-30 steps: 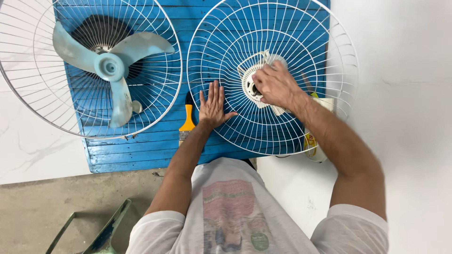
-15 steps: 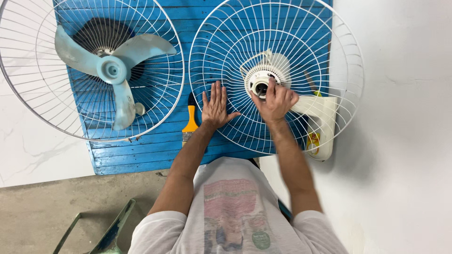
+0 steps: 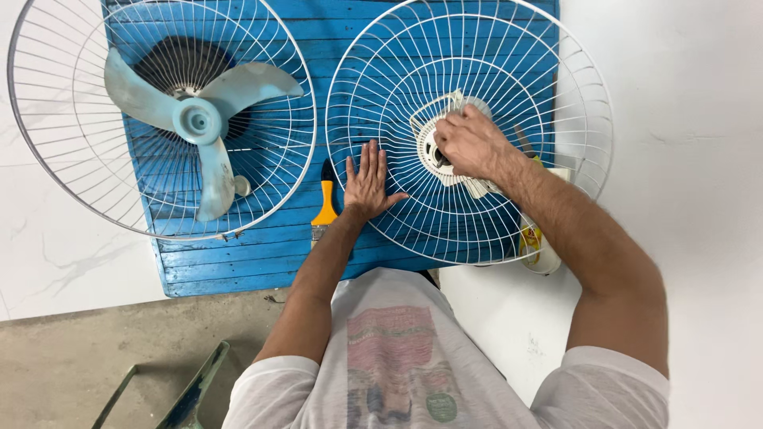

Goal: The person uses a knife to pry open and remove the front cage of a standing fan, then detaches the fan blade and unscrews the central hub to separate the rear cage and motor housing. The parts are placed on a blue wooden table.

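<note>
Since half a second ago the right hand [image 3: 470,143] has slid up and left over the white hub [image 3: 445,151] of the wire fan guard [image 3: 469,131], fingers curled and pressed down on it, so its grip is closed on the hub. Left hand [image 3: 367,184] hasn't budged, lying flat with fingers spread on the guard's lower left wires.

Guard sits on the blue slatted counter [image 3: 262,254], its right rim hanging past the counter edge over the white floor [image 3: 699,119], where there's plenty of open room. Second guard with the pale blue fan blade [image 3: 191,127] lies just left, rims nearly touching, overhanging the left edge. Orange-handled brush [image 3: 326,208] lies between them near the left wrist. White bottle with a yellow label [image 3: 534,242] pokes out under the guard's lower right rim.
</note>
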